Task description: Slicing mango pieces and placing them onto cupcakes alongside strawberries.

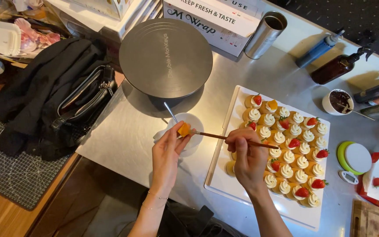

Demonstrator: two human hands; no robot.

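Observation:
My left hand (166, 153) pinches a small orange fruit cube (184, 130) over a small white bowl (195, 121) with a metal spoon in it. My right hand (247, 154) grips a thin wooden-handled brush (218, 136) whose tip touches the cube. Under my right hand lies a white rectangular tray (224, 175) with several small cream-topped pastries (288, 156), some carrying strawberry pieces and one an orange piece.
A dark round turntable (166, 57) stands behind the bowl. A black bag and jacket (62, 98) lie at left. A steel cup (265, 34), bottles (336, 68), a small cup of dark sauce (338, 101), a green timer and a box with a strawberry sit at right.

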